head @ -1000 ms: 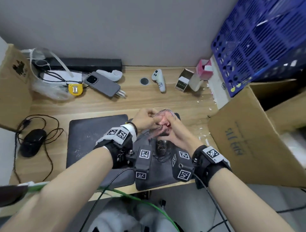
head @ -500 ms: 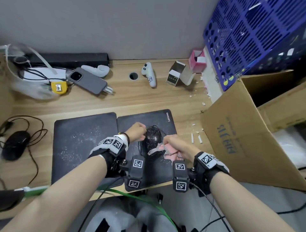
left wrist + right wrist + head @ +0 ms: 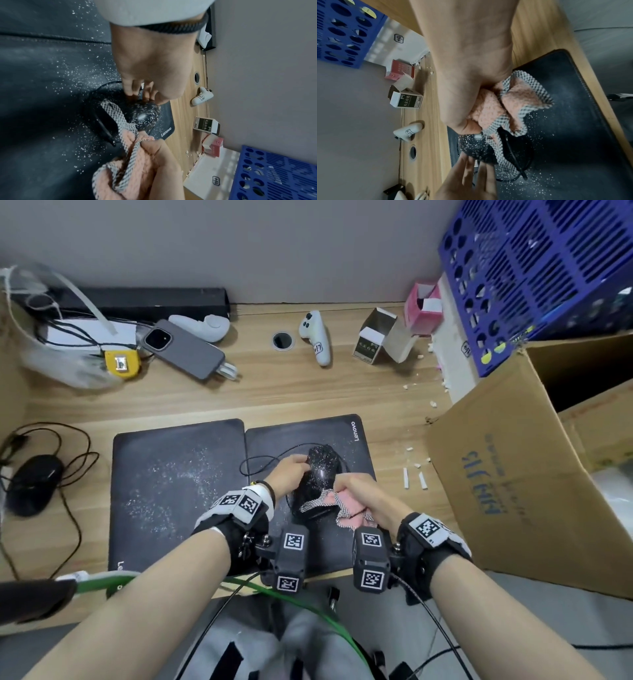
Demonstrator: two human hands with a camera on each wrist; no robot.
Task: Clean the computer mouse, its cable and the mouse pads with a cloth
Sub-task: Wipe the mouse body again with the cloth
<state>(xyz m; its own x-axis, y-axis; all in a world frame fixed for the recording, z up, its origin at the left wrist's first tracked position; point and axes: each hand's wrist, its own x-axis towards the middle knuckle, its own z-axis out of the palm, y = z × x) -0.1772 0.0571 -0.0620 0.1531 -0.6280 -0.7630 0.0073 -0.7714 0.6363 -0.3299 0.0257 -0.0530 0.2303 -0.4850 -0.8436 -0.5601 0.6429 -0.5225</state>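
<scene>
My left hand steadies the speckled black mouse at centre frame, fingertips bent onto its left side. It sits on the right of 2 dusty mouse pads. My right hand is fisted tight around the pink checked cloth, pressed against the mouse's near end. The mouse's cable loops just left of it.

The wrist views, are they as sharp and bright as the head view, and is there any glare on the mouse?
Head view: evenly lit, mostly sharp, strong wide-angle bending at the edges; a small glare spot on the speckled mouse. Left wrist view: dimmer, the left hand and pink cloth soft with blur, the same highlight on the mouse. Right wrist view: dim too, the right hand fairly clear, the left fingers blurred.
</scene>
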